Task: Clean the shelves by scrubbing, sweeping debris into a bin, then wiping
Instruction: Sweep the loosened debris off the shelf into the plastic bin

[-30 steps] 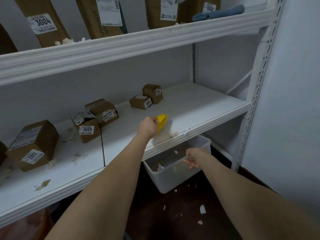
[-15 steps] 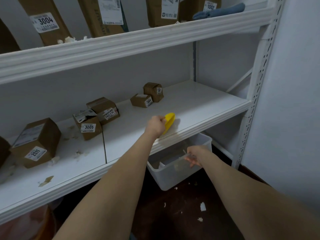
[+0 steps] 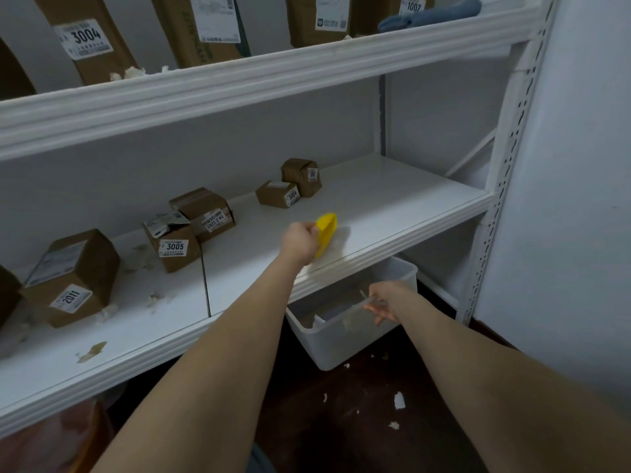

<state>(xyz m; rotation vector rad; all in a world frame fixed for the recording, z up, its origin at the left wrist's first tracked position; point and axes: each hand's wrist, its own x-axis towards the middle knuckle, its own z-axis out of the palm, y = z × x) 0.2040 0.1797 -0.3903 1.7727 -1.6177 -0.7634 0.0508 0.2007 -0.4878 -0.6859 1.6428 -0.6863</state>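
My left hand [image 3: 300,241] grips a yellow brush [image 3: 326,230], which lies on the middle white shelf [image 3: 392,206] near its front edge. Below that edge my right hand [image 3: 386,300] holds the near rim of a clear plastic bin [image 3: 341,339], keeping it just under the shelf. Some pale scraps lie inside the bin. Bits of paper debris [image 3: 92,351] sit on the left part of the shelf, around the boxes.
Several labelled cardboard boxes [image 3: 177,247] stand along the shelf's back and left. The upper shelf [image 3: 273,76] carries more boxes and a blue cloth [image 3: 433,15]. White scraps [image 3: 398,401] lie on the dark floor. A perforated white post [image 3: 502,179] and a wall close the right side.
My left hand and the brush have moved to the right along the shelf's front edge. My right hand still holds the bin, shifted slightly right.
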